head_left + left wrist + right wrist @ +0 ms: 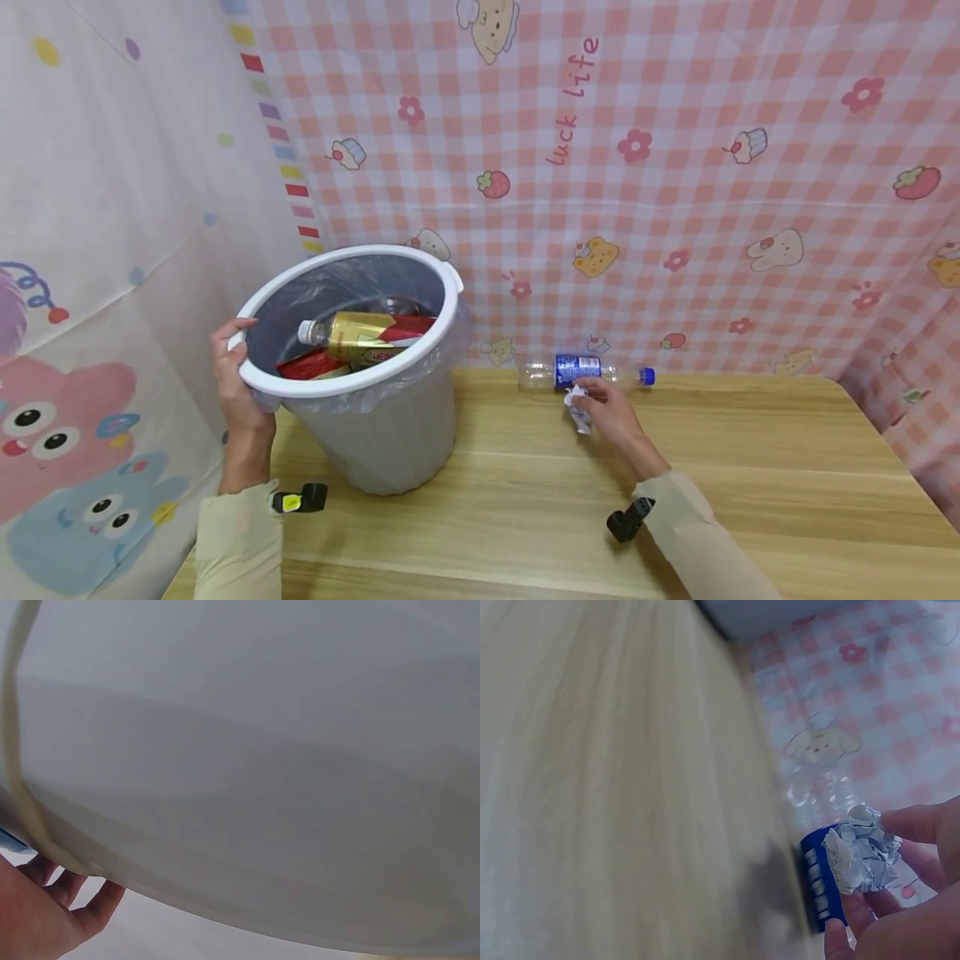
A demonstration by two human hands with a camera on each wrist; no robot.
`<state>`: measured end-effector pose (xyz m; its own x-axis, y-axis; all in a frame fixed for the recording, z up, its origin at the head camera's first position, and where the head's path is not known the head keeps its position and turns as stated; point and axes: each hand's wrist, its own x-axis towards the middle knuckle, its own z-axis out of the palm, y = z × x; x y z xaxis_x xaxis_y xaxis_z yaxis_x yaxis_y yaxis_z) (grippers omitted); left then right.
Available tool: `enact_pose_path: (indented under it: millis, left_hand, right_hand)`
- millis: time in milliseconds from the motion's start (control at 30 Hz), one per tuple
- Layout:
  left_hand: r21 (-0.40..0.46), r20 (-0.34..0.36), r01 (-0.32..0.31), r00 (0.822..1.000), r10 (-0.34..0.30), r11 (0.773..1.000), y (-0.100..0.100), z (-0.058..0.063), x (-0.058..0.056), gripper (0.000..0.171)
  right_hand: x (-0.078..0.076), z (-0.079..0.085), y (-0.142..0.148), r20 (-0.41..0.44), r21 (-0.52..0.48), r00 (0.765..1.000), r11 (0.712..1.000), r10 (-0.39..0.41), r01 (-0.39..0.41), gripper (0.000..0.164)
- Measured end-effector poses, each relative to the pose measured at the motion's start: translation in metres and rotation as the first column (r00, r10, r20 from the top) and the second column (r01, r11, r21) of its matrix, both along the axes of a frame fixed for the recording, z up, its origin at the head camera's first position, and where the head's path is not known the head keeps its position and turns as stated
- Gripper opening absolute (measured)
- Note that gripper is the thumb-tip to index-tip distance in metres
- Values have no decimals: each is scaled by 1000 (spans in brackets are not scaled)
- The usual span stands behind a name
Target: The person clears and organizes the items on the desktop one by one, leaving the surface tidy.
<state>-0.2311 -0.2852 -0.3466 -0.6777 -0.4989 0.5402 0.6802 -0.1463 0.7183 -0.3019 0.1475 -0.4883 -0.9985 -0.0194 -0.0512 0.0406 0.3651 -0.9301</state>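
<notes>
My left hand [242, 392] grips the white rim of a grey trash can [390, 442] at its left side; the can leans toward me and is lined with a clear bag. Inside lie a bottle with a gold and red label [363, 335] and red packaging [311, 365]. In the head view, my right hand [613, 414] pinches a crumpled piece of white paper [578, 410] over the table. The right wrist view shows the paper ball [864, 851] between thumb and fingers. Just behind it, a clear plastic bottle with a blue label [577, 369] and blue cap lies on its side.
The wooden table [525, 517] ends at the back against a pink checked curtain [675, 208]. A white curtain with cartoon figures [112, 292] hangs close on the left, beside the trash can and left hand.
</notes>
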Motion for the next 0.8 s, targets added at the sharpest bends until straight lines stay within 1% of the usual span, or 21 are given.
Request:
enact_pose_path:
  millis: [133, 200, 333, 467, 567, 700, 800]
  left_hand:
    - [1, 7, -4, 1000, 4, 1000, 0, 0, 0, 31]
    - [0, 10, -7, 1000, 7, 1000, 0, 0, 0, 31]
    - [-3, 10, -6, 1000, 6, 1000, 0, 0, 0, 31]
    - [2, 0, 2, 1000, -2, 1000, 1, 0, 0, 31]
    - [7, -4, 3, 1000, -2, 1000, 1, 0, 0, 31]
    - [1, 6, -8, 1000, 8, 1000, 1, 0, 0, 31]
    - [3, 9, -13, 1000, 13, 1000, 1, 1, 1, 31]
  right_hand:
    - [0, 14, -3, -47, 13, 999, 1000, 20, -20, 39]
    - [0, 22, -5, -62, 4, 998, 1000, 23, -23, 39]
    - [1, 37, -9, -65, -46, 998, 998, 27, -30, 40]
    - [2, 51, -15, -45, -118, 998, 992, 38, -43, 42]
    - [3, 63, -21, -39, -152, 998, 987, 40, -45, 41]
    - [3, 83, -28, -64, -182, 997, 982, 36, -47, 39]
    - [4, 102, -34, -101, -227, 994, 971, 51, -73, 38]
